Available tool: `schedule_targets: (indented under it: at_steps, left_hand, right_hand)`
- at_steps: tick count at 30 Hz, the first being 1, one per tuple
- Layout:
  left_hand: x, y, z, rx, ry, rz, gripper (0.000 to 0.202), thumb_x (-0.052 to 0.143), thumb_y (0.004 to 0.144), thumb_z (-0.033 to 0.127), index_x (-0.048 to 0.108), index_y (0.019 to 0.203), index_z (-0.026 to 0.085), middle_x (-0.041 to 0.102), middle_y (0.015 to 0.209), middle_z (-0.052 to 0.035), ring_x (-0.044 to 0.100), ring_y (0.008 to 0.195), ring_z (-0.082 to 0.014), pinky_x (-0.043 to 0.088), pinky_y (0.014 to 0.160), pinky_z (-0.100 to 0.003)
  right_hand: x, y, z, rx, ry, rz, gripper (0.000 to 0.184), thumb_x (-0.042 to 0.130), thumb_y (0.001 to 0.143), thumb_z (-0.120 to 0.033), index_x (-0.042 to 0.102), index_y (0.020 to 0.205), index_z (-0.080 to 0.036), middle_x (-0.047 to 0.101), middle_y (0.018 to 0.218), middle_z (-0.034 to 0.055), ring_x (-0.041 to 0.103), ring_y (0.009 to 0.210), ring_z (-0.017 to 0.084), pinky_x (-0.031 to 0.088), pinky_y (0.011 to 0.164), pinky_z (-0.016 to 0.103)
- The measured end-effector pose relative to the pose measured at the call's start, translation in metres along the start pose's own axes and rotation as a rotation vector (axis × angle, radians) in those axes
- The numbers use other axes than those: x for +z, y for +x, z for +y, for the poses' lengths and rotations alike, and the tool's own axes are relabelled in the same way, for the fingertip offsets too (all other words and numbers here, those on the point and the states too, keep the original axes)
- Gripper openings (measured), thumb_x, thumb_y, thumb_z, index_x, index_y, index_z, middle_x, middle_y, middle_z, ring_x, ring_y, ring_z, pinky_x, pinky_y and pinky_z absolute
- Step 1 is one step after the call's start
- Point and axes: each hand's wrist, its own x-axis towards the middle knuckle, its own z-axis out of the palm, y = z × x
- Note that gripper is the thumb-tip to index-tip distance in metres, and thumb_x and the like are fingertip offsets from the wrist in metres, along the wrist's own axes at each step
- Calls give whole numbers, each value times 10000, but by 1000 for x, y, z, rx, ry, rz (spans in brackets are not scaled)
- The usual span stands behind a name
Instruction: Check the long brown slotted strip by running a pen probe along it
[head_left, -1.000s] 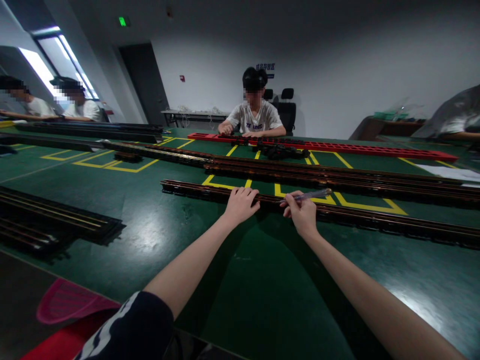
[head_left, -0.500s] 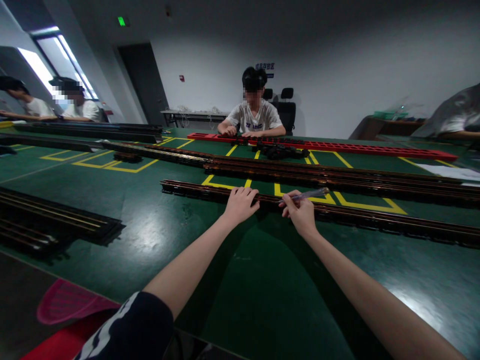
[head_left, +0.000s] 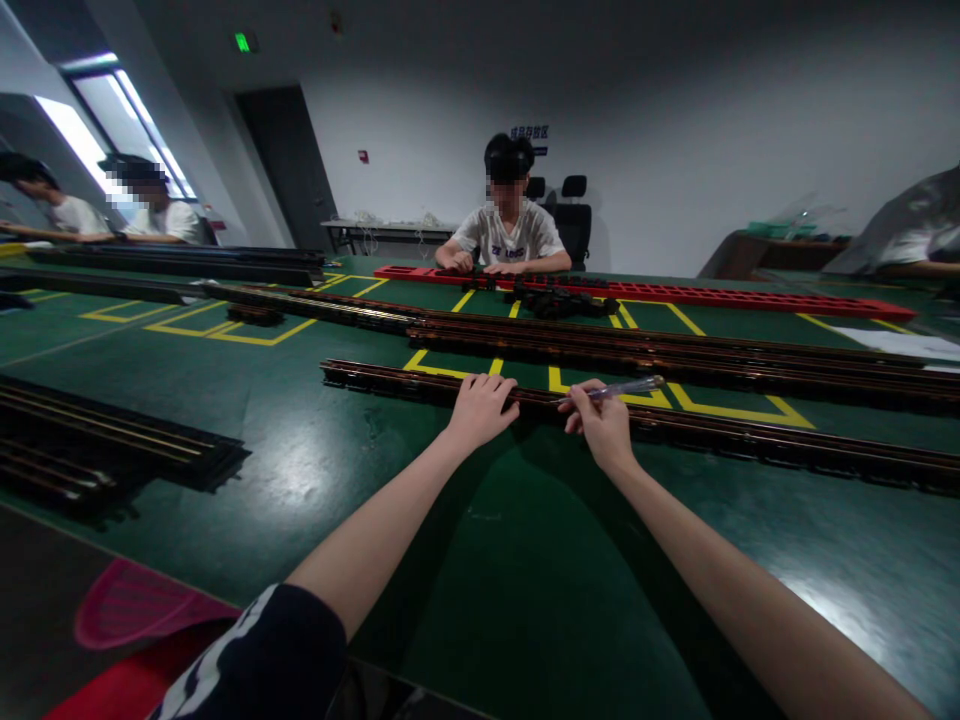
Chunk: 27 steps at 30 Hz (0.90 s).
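A long dark rail [head_left: 750, 440] with copper-coloured strips lies across the table in front of me. My left hand [head_left: 484, 408] grips it from above, fingers bent over its far side and thumb along the near side. Just to the right, my right hand [head_left: 600, 422] pinches a slim screwdriver [head_left: 626, 388] with a clear handle. Its handle points right and slightly up, and its thin shaft slants left to the rail between my hands. Whether the tip touches the rail is too small to make out.
Beyond are bundled similar rails [head_left: 525, 335], black parts [head_left: 562, 300] and a long red slotted rack [head_left: 750, 295]. More rails [head_left: 112, 430] lie at left on the green table [head_left: 360, 560]. A co-worker [head_left: 510, 230] sits opposite; a pink chair back [head_left: 142, 600] stands lower left.
The screwdriver's handle end has shifted slightly to the right in my right hand. My left hand and the rail have stayed in place.
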Motion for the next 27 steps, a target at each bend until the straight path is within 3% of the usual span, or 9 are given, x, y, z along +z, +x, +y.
schedule_targets:
  at_steps: [12,27]
  left_hand:
    - [-6,0,3,-12,10,-24,326,442,909,400,587,1122,201,659,1121,-64,576,1039,-233,389,963,-408]
    - [-4,0,6,-14,36,3,310,419,911,315,582,1147,195,656,1128,-75,561,1058,-247,376,980,-443]
  right_hand:
    - [-1,-2,-5,-40,-62,-22,431,573,759,-618,530,735,-190,639,621,16,542,396,97,412,376,207]
    - [0,-2,-4,-30,-50,-4,421,573,766,-606,530,741,-188,643,625,18,545,398,99,411,383,209]
